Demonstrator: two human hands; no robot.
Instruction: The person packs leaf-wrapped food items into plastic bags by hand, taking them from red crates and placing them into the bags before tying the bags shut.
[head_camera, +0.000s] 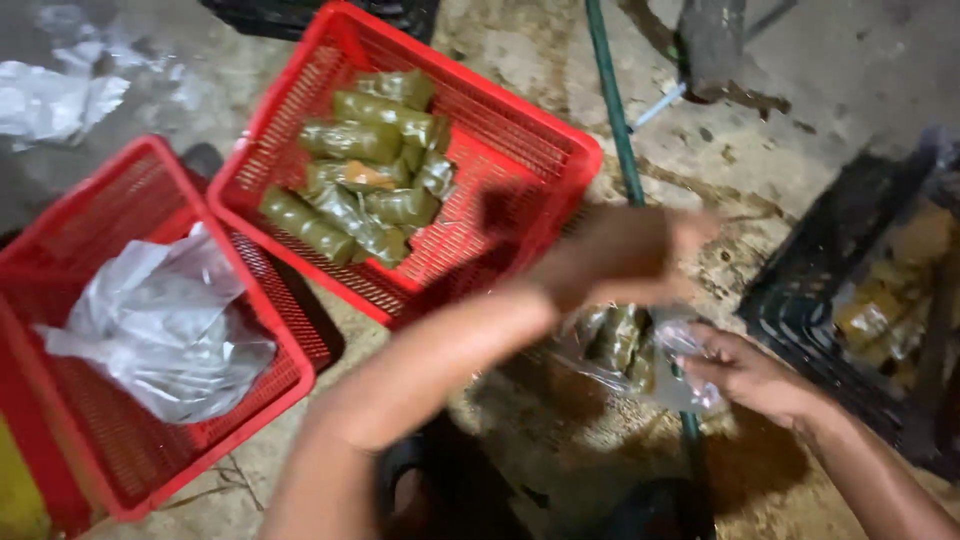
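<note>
My left hand (618, 252) is blurred by motion, crossing over the top of a clear plastic bag (625, 355) that holds green leaf-wrapped rolls. Its fingers seem to pinch the bag's upper edge. My right hand (745, 375) grips the same bag from the right side, fingers closed on the plastic. The bag hangs between both hands above the stained concrete floor (560, 420). To the left, a red plastic basket (520, 130) holds several more green leaf-wrapped rolls (365, 170) piled loosely.
A second red basket (120, 300) at the left holds crumpled clear plastic bags (165, 325). A black crate (850, 310) with yellowish packets stands at the right. A green pole (615, 110) runs across the floor. White plastic (50, 100) lies at the top left.
</note>
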